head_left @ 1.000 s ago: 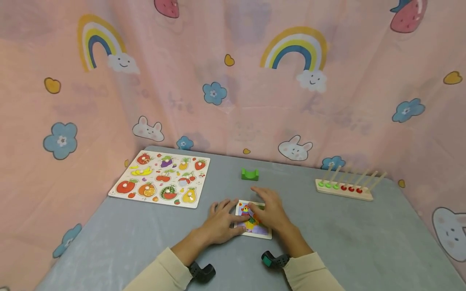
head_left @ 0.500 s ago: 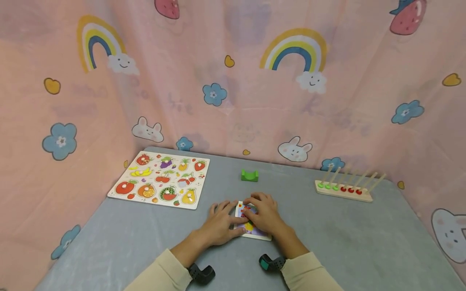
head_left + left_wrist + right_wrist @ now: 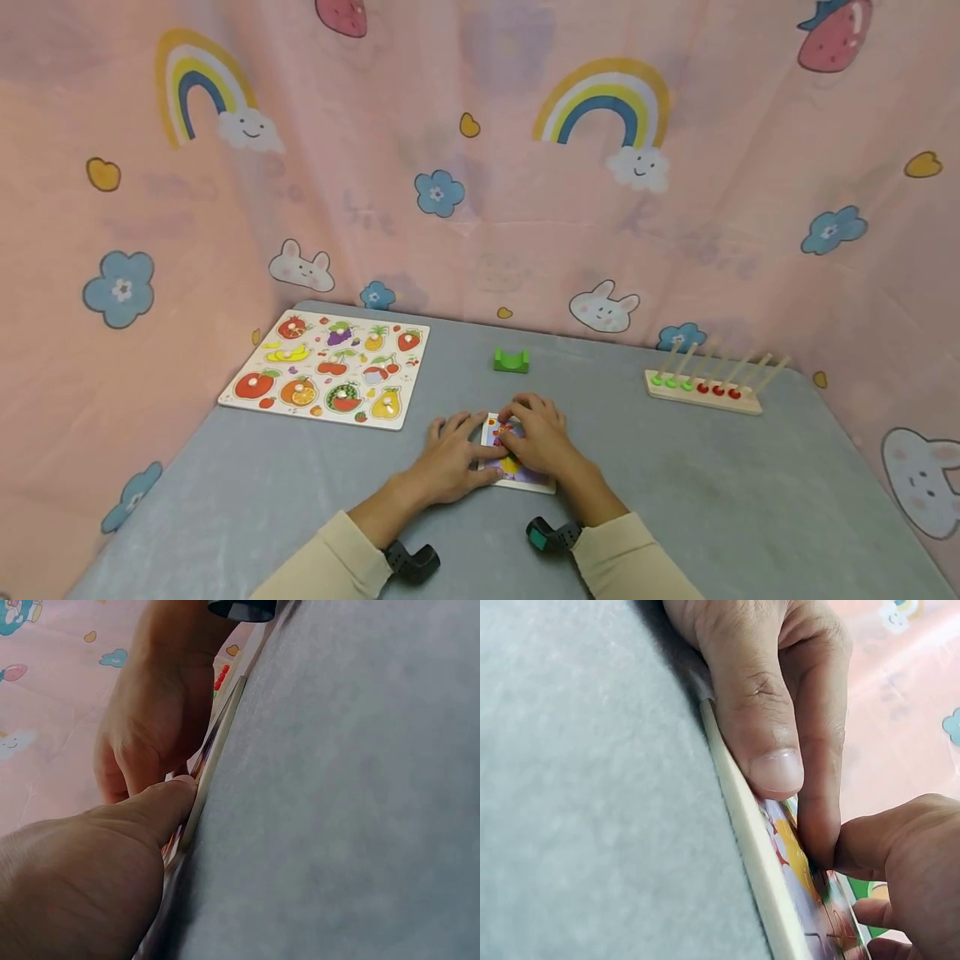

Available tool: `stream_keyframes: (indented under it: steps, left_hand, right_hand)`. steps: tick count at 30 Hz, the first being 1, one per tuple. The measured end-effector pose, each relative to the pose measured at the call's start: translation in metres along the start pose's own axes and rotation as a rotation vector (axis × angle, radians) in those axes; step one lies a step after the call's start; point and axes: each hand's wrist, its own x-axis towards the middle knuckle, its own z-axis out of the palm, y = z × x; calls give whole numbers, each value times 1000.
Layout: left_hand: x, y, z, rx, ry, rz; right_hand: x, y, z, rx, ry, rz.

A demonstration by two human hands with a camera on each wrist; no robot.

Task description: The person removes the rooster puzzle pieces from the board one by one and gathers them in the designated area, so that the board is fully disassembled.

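Note:
A small jigsaw puzzle (image 3: pixel 525 477) in a pale wooden tray lies flat on the grey table, its picture colourful with yellow and purple areas. My left hand (image 3: pixel 450 462) rests at its left side, fingers spread, with the index finger and thumb touching the picture. Over the upper part of the puzzle, my right hand (image 3: pixel 543 437) is bent, thumb and curled fingers on it. In the right wrist view, the left thumb (image 3: pixel 776 772) lies near the tray's edge and the right thumb (image 3: pixel 859 851) meets the left index fingertip. The right hand covers much of the picture.
A fruit knob puzzle board (image 3: pixel 326 367) lies at the left rear. Behind the hands stands a small green arched block (image 3: pixel 512 361). Toward the right rear is a wooden peg stand (image 3: pixel 702 392) with green and red beads. A patterned pink curtain (image 3: pixel 495 242) hangs behind the table.
The right hand's fingers, spread out a second ago, have drawn in and curled down over the puzzle's upper part. The left hand stays in place on the puzzle.

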Motion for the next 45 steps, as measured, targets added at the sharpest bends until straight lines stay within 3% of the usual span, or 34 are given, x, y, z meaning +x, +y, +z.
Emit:
stream_keyframes:
  steps: [10,20,34,45]
  left_hand:
    - [0,0,-2,10,-8,0]
    - [0,1,-3,13,3,10]
    - [0,0,-1,-11,-11,-1]
    - [-2,1,0,-37,-15,-12]
  right_hand:
    - [4,3,2,13,26,7]
    - [3,8,5,76,99,-118]
    - [1,15,3,94,42,-223]
    - [0,16,1,80,217,-379]
